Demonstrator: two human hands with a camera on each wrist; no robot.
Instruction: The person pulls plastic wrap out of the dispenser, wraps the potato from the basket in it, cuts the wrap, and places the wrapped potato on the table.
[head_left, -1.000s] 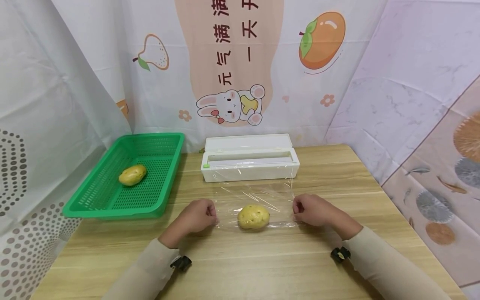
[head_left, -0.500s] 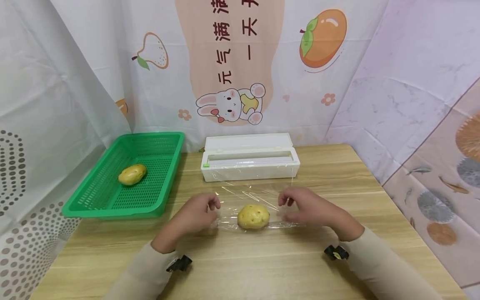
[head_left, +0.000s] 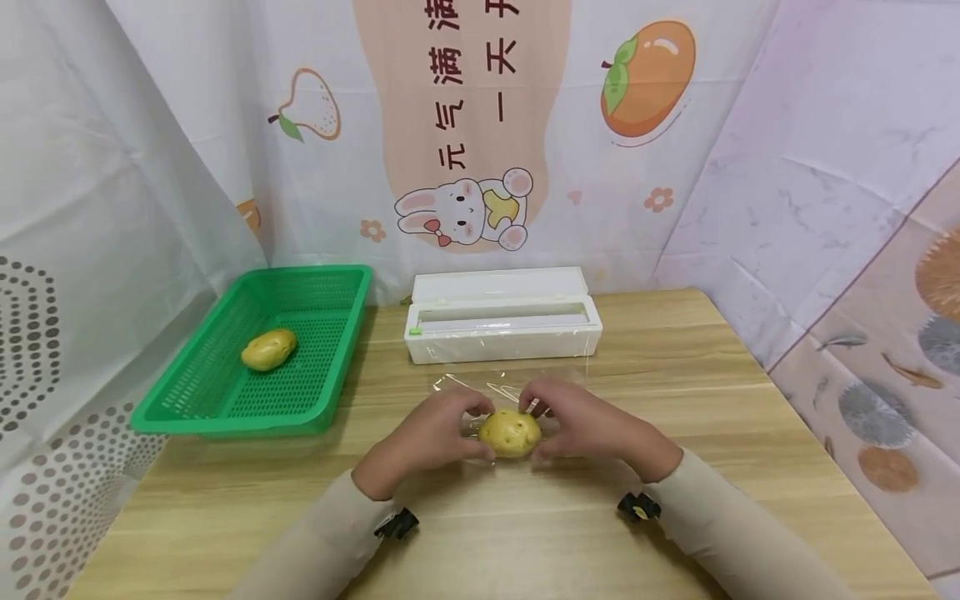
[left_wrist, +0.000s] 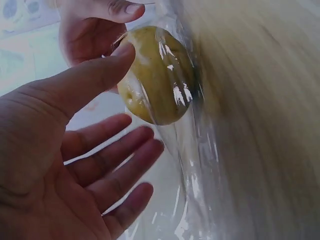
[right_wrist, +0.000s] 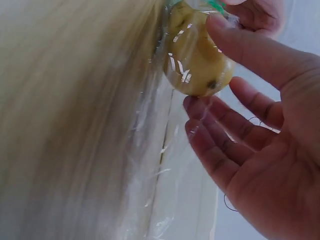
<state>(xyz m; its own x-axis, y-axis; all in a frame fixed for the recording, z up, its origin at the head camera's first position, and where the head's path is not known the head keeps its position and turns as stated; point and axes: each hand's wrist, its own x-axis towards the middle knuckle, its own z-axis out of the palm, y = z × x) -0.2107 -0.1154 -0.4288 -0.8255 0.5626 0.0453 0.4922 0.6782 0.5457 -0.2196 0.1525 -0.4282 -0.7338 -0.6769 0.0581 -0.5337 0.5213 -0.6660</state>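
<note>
The potato [head_left: 510, 433] lies on the desk [head_left: 525, 533], midway across from left edge to right and in front of the white box [head_left: 504, 347] at the far edge, with clear film [head_left: 480, 382] drawn from the box and draped over it. Note the key relation: the potato sits in the gap between your left hand [head_left: 435, 429] and your right hand [head_left: 588, 423], to the right of the left fingers and to the left of the right fingers. Its long axis runs roughly parallel to the far edge, so that one blunt end faces each palm; both ends are rounded, and you cannot single out a pointed one. Neither hand is clearly nearer. Your fingers on both sides are loosely spread and gently bent, thumb apart from the rest, forming a wide cradle rather than a grip; in each wrist view the thumb overlaps the potato's outline, and you cannot tell whether it presses on the film or only passes before it. At the far left corner, the green basket [head_left: 225, 425] holds a second potato [head_left: 268, 350], well apart from both hands.
</note>
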